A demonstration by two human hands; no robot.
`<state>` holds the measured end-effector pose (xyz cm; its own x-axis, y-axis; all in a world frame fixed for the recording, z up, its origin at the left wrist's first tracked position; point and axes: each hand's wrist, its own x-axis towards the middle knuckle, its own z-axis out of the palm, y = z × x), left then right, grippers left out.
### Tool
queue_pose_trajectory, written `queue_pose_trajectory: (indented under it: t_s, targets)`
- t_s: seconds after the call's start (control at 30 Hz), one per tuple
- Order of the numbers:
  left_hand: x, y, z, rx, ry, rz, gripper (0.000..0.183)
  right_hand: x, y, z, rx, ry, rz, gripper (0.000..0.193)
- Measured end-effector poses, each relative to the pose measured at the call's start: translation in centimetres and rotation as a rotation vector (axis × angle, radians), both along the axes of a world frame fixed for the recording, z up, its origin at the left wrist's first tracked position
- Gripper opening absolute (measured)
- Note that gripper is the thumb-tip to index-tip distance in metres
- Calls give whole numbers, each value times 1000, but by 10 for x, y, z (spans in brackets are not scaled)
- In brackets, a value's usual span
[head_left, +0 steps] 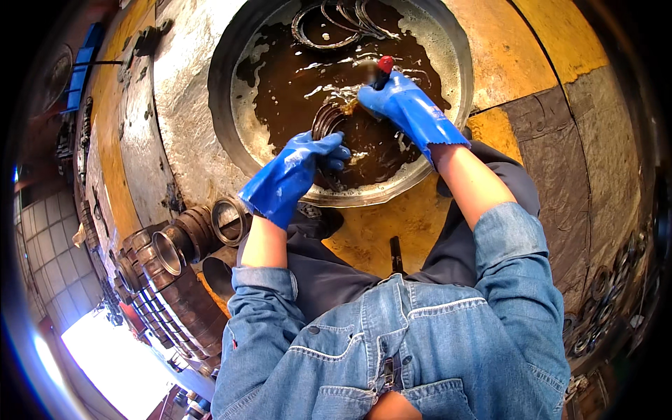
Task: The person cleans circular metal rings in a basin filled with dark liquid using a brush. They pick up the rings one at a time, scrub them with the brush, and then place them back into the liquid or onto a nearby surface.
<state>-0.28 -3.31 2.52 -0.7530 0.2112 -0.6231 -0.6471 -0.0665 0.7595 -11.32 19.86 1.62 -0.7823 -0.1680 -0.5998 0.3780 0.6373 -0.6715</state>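
In front of me stands a wide round metal basin (221,105) holding dark brown liquid with pale foam around its inner edge. My left hand (297,164), in a blue rubber glove, is closed on a bunch of thin metal rings (327,120) at the near left of the basin. My right hand (402,105), gloved the same way, grips a brush with a red-tipped dark handle (385,64). Yellowish bristles (349,106) meet the rings' right side. More thin rings (308,31) lie partly in the liquid at the far side.
Stacked rusty metal cylinders and wide rings (171,248) stand on the floor to my left. Yellow and grey worn floor plates (504,52) surround the basin. Small metal rings and links (605,301) lie at the far right. A blue frame (82,66) is at the upper left.
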Motion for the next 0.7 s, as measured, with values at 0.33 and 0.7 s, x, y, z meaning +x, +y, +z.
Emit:
queue_pose_trajectory:
  t_s: [0.33,0.7]
  targets:
    - [-6,30,-27,149,223,132,47,54,31,105,-590,192,-480,22]
    - [-4,-11,-38,-76,67,222,31,-7,-28,33,-718,-96,330,28]
